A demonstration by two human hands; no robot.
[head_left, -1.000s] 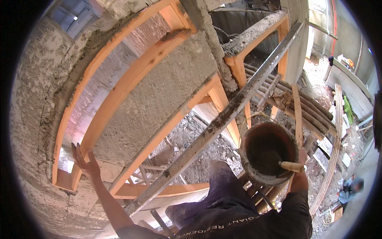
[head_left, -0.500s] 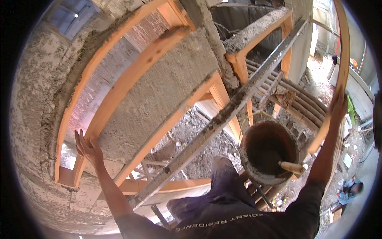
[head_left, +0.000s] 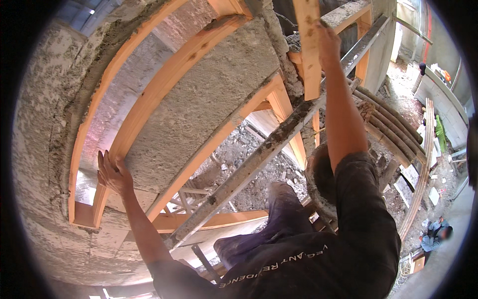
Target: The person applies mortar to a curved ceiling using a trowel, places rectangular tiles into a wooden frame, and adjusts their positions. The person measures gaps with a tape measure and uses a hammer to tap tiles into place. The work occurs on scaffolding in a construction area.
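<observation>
The right hand (head_left: 326, 42) is raised high and closes around a wooden plank (head_left: 307, 47). The plank is light orange wood with some grey mortar spots on it. It stands almost upright near the top edge of the view, in front of the rough concrete column (head_left: 279, 55), and its lower end hangs free just above the metal straightedge (head_left: 259, 159).

The left hand (head_left: 113, 172) is open, with the fingers spread, and it lies flat on the grey plastered panel (head_left: 199, 104) at the lower left corner of this panel. It touches also the wooden frame strip (head_left: 149, 104) that runs along the panel's left edge. The panel surface is coarse and uneven, and it is bordered on both long sides by orange wooden strips.

The long metal straightedge, dirty with mortar, leans diagonally from the lower left to the upper right and crosses in front of the panel's right edge. Under the right forearm a round bucket (head_left: 318, 184) with mortar crust on its rim is partly hidden by the arm and the dark sleeve. Rubble (head_left: 249, 164) lies on the ground below. At the right, several curved wooden poles (head_left: 398, 129) lie together, and another person (head_left: 434, 231) is far down near the lower right corner.
</observation>
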